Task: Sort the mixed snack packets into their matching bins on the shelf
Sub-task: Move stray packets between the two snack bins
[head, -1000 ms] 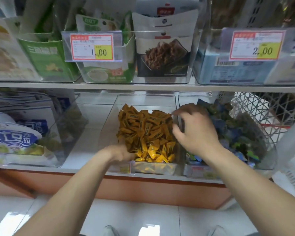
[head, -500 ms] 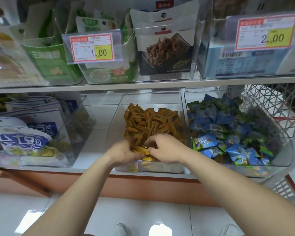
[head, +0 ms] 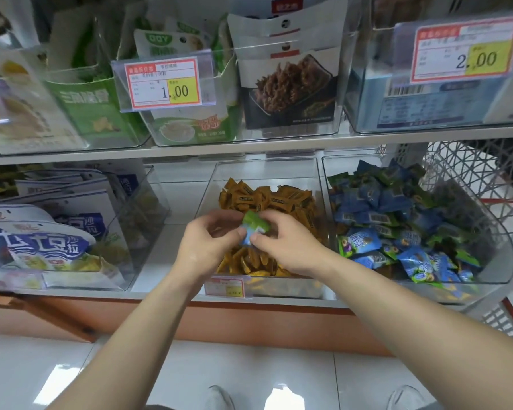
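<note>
Curling fingers [head: 219, 216], left hand [head: 203, 248] and right hand [head: 289, 247] pinch green-blue packet [head: 253, 224].

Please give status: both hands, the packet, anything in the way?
Hands: left hand and right hand pinch one green-blue packet. Packet above the orange-packet bin, not in the blue-green bin on its right. Nothing blocks that path.

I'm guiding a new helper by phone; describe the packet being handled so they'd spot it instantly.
Look at the lower shelf, at the middle clear bin heaped with orange packets. Just above that heap, the left hand and right hand pinch one small green-and-blue packet between them. It is the only packet there that isn't orange.
</note>
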